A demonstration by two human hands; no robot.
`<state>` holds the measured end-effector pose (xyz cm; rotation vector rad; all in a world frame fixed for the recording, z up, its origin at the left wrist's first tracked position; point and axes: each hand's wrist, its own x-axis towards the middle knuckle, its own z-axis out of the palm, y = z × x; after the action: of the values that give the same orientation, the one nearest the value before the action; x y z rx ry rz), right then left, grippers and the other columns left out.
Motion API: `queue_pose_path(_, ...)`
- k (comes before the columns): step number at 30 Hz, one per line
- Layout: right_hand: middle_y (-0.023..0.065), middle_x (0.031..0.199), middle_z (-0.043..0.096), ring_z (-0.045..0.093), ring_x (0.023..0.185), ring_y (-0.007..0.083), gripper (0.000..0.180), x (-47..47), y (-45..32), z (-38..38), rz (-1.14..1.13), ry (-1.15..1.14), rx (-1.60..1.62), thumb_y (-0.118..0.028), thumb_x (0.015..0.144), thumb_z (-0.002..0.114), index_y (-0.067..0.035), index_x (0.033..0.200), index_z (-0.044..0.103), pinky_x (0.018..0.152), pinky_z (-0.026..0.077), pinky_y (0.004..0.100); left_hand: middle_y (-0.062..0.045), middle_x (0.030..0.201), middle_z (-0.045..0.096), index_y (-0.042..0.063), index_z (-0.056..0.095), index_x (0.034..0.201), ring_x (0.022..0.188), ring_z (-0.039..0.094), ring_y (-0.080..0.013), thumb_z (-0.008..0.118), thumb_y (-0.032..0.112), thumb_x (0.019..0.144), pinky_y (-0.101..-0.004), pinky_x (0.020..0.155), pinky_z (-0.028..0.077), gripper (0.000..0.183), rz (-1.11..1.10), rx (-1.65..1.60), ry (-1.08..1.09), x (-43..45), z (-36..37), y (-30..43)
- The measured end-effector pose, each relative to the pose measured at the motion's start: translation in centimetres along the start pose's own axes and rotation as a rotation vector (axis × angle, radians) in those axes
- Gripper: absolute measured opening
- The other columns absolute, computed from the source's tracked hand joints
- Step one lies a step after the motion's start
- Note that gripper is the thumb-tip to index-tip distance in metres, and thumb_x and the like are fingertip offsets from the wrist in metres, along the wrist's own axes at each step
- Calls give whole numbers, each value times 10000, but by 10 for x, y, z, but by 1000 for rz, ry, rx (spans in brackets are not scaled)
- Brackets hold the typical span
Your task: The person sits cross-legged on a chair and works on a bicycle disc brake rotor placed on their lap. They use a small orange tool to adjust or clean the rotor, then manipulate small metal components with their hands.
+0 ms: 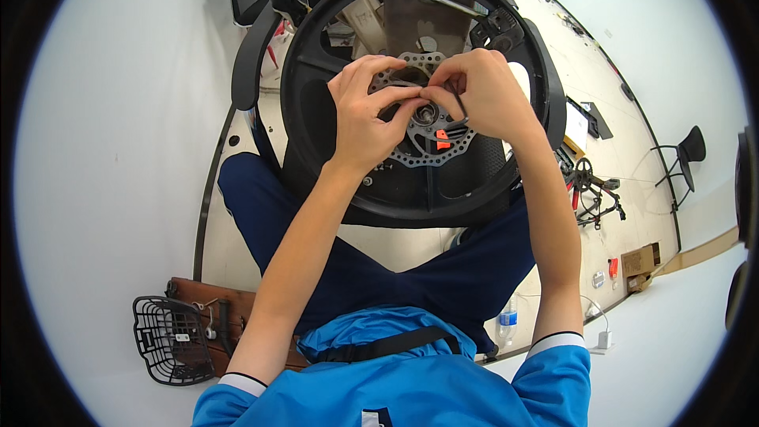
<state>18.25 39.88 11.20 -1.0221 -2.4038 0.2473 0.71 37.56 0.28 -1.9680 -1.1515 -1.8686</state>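
A black spoked bicycle wheel (pixel 429 204) lies flat on a black chair seat in front of me. At its hub sits a perforated metal disc brake rotor (pixel 415 160), with an orange piece (pixel 442 139) showing through a gap. My left hand (pixel 370 107) is over the rotor's left side, its thumb and forefinger pinched together near the hub. My right hand (pixel 483 92) holds a dark hex key (pixel 458 101), and its fingertips meet those of my left hand. Whether a small part is between the fingertips is hidden. Small metal parts (pixel 367 181) lie at the wheel's lower left.
Chair armrests (pixel 246 65) flank the wheel. A pedal (pixel 498 29) on a crank arm rests on its upper right. On the floor at right are a bicycle frame (pixel 584 190), a cardboard box (pixel 640 261) and a water bottle (pixel 508 320). A black basket (pixel 172 341) is lower left.
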Motion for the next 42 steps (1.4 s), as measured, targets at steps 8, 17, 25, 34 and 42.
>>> queue_pose_path(8,123,825,753,737,756,156,172,-22,2,-13,68,-100,592,-14,947,563,76,1018,690,727,621,278,-7,1155,688,152,818,884,1168,567,-230,842,141,755,-375,987,345,132,-52,-28,17,-3,4,4)
queue_pose_path(17,134,802,742,741,744,153,113,-24,3,-7,35,-86,673,-9,940,667,57,883,596,703,622,265,-13,1192,671,149,818,951,1188,550,-242,815,104,771,-376,985,355,185,-58,-16,-7,-5,4,7)
queue_pose_path(25,97,809,740,718,735,126,104,-18,9,-5,-49,-15,498,21,879,714,58,967,755,727,605,260,-3,1199,666,139,813,984,1218,519,-259,784,95,798,-393,1008,333,193,-73,-51,-36,-7,6,3)
queue_pose_path(34,163,828,741,707,696,240,151,-15,1,-4,-102,-4,266,12,843,700,25,980,763,713,573,312,0,1181,679,138,819,999,1212,525,-263,793,94,789,-398,1007,351,216,-70,-86,-14,-7,7,1)
queue_pose_path(42,171,818,688,682,806,363,91,-14,-6,6,-351,55,-68,10,825,654,39,908,679,738,558,404,-27,1185,691,119,817,993,1201,559,-258,804,55,773,-381,1003,398,230,-60,-54,-40,-4,3,0)
